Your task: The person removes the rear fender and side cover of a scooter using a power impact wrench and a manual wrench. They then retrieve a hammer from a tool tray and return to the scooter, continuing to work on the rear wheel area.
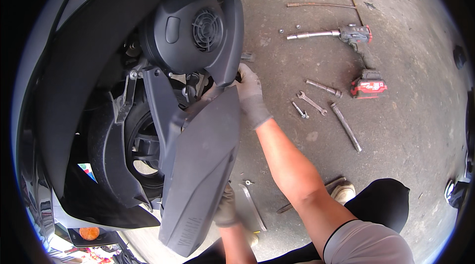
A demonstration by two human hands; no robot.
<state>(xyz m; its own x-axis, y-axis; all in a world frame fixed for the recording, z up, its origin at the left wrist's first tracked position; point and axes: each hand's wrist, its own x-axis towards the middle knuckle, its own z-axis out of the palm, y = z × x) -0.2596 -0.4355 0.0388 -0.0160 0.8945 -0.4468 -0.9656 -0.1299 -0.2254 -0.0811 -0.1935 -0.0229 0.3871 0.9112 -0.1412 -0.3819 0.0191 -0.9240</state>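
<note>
The dark muffler with its plastic cover (202, 167) slants along the right side of a scooter's rear wheel (143, 130). My left hand (225, 206), in a grey work glove, grips the muffler's outer edge near its rear end; the fingers are hidden behind it. At its front end is my gloved right hand (249, 84), just below the black engine fan cover (185, 34). The fingertips there go out of sight under the cover's edge, so their hold is hidden. A metal bracket (128, 95) with a bolt shows above the wheel.
On the concrete floor lie a cordless impact wrench (354, 35) with a long socket, a tubular socket wrench (324, 88), an open-end spanner (311, 103), bolts (299, 110), a metal tube (346, 127) and a flat bar (252, 206). Two nuts (281, 31) sit near the wrench's tip.
</note>
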